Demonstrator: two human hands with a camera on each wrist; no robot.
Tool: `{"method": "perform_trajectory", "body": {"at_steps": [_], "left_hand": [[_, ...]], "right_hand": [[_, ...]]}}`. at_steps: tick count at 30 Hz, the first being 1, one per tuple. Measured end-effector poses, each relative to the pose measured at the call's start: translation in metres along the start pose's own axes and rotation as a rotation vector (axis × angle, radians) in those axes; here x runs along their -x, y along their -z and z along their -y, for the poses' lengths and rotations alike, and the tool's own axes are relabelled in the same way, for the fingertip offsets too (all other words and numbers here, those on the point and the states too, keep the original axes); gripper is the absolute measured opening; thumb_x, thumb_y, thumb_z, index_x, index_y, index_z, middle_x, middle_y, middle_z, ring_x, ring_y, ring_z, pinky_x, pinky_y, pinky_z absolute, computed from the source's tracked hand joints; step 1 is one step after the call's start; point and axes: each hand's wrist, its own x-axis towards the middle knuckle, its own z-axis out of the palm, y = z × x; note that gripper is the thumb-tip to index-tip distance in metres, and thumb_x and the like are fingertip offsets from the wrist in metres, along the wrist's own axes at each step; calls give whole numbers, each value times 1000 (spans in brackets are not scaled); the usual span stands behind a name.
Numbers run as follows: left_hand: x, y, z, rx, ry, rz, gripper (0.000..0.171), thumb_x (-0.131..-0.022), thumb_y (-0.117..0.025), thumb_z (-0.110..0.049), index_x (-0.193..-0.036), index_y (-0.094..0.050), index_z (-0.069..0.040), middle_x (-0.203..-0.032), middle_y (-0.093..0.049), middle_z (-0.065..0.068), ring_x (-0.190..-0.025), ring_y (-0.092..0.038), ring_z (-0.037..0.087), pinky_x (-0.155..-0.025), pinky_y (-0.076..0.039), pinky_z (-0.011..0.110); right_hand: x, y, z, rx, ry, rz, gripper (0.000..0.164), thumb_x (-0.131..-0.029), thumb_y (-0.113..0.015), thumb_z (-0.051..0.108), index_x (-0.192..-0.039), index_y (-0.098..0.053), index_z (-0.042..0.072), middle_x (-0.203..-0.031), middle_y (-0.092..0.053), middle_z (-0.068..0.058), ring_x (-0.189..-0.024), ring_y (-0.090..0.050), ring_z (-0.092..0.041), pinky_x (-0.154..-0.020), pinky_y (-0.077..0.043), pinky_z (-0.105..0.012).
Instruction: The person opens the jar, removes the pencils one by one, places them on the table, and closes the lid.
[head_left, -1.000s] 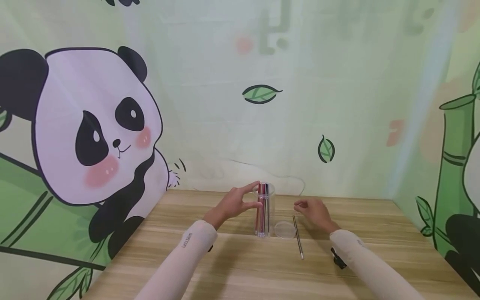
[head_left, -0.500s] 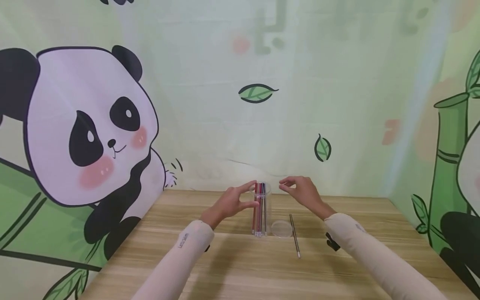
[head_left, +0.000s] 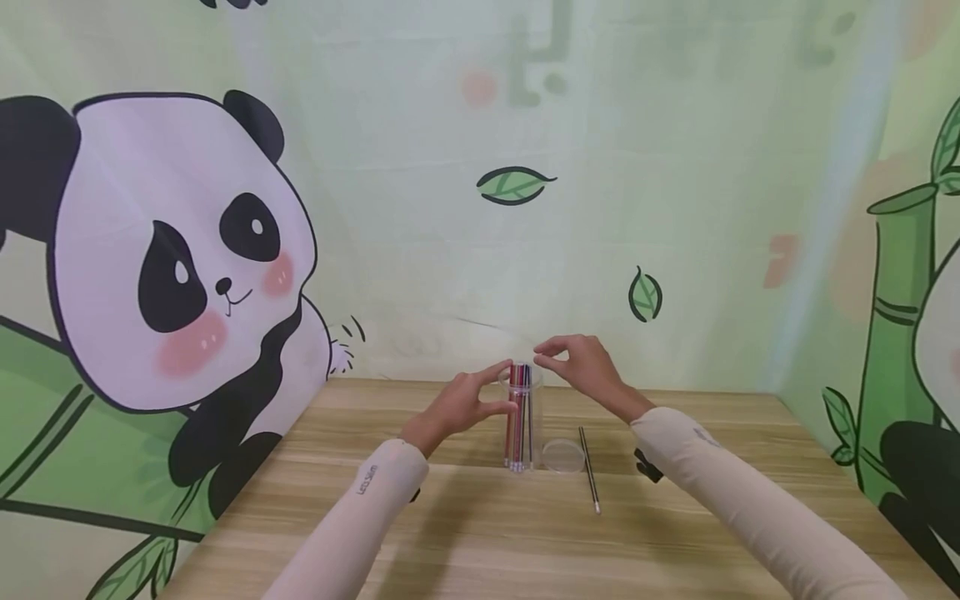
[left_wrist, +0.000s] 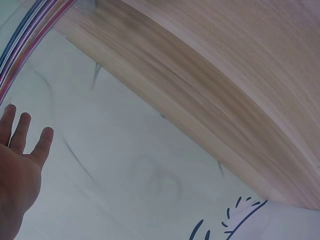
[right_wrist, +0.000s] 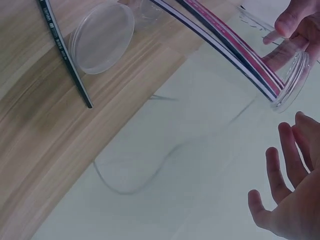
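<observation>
A tall clear plastic jar [head_left: 536, 437] stands upright on the wooden table, with several red, dark and white pencils [head_left: 517, 429] inside. My left hand [head_left: 459, 404] grips its upper part from the left, thumb and fingers spread around it; its fingers [right_wrist: 300, 42] show behind the jar's rim [right_wrist: 296, 82] in the right wrist view. My right hand [head_left: 592, 367] hovers just right of the rim, fingers loosely bent and nothing visible in them. Beside the jar's foot lies a round clear lid [head_left: 562, 456]. Touching or close to the lid is one dark pencil [head_left: 590, 471], white end toward me.
The wood-grain table [head_left: 480, 542] ends at a hanging cloth backdrop [head_left: 420, 250] printed with a panda and leaves. Its back edge runs just behind the jar. Black straps show under both sleeves.
My right hand has risen from beside the loose pencil and moved left to the jar's rim. The left hand keeps its hold; the jar, lid and loose pencil stay in place.
</observation>
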Motion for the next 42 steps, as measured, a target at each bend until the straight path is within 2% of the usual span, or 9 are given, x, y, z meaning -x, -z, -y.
{"method": "perform_trajectory", "body": {"at_steps": [13,21,28,31,37,42], "left_hand": [[1,0,-2,3,11,0,79,-93,-80,-37,-160,-42,-18,-148,-58,15,-131,-61,32,-110,-47,50],[1,-1,-2,-1,16,3,79,-93,-79,-36,-160,-42,-20,-148,-57,12,-133,-59,30,-112,-46,48],[0,-1,1,-8,11,5,80,-93,-78,-40,-161,-41,-20,-149,-57,11,-135,-58,30,-112,-46,48],[0,0,0,-7,10,8,79,-93,-78,-39,-161,-41,-21,-149,-57,11,-134,-58,30,-112,-46,48],[0,0,0,-15,11,10,80,-93,-78,-40,-161,-41,-21,-150,-56,11,-135,-58,31,-112,-46,48],[0,0,0,-24,13,3,81,-93,-79,-41,-161,-41,-21,-150,-56,11,-136,-57,30,-112,-46,48]], "right_hand": [[-5,-13,9,15,-49,104,21,-97,-77,21,-114,-80,8,-114,-78,-10,-113,-70,-33,-97,-55,-52],[-5,-17,10,25,-34,87,17,-95,-78,19,-109,-82,10,-114,-78,-9,-111,-70,-29,-97,-54,-51],[-6,-18,10,35,27,46,16,-90,-83,20,-102,-83,10,-107,-79,-8,-98,-69,-24,-92,-56,-48],[-5,-18,10,17,38,44,15,-90,-84,19,-101,-83,10,-106,-80,-7,-99,-70,-24,-92,-55,-48],[-3,-18,10,-64,46,94,14,-93,-80,15,-106,-80,9,-106,-79,-7,-106,-73,-29,-96,-56,-52],[-3,-23,9,-103,63,97,10,-94,-78,11,-104,-77,10,-106,-79,-7,-103,-75,-29,-95,-57,-53]]}}
